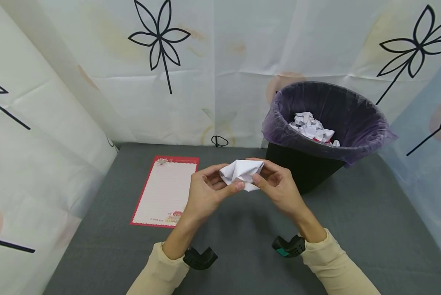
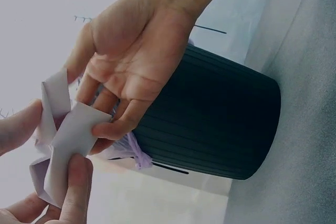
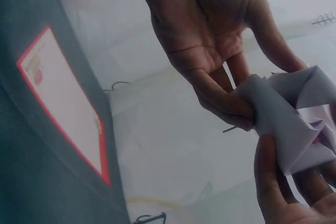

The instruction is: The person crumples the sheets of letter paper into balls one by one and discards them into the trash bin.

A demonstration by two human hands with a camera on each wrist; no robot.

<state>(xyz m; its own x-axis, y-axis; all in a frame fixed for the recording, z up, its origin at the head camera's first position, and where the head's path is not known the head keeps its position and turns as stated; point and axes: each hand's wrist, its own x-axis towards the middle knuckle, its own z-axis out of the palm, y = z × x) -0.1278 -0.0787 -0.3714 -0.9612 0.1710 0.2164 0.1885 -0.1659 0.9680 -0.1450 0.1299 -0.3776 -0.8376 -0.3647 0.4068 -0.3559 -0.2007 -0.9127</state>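
Observation:
A piece of white paper (image 1: 241, 170), folded and crumpled into a small bundle, is held up above the grey table between both hands. My left hand (image 1: 204, 190) pinches its left side, thumb on the near face and fingers behind. On the opposite side my right hand (image 1: 282, 186) grips the paper with its thumb and fingers. The left wrist view shows the creased paper (image 2: 73, 135) with loose flaps and open folds. A hint of red or pink shows inside the folds of the paper (image 3: 294, 124) in the right wrist view.
A red-bordered lined sheet (image 1: 165, 192) lies flat on the table (image 1: 106, 246), left of the hands. At the back right stands a black bin (image 1: 297, 168) lined with a purple bag (image 1: 279, 127), holding crumpled papers (image 1: 310, 127). Patterned cloth (image 1: 235, 102) hangs behind.

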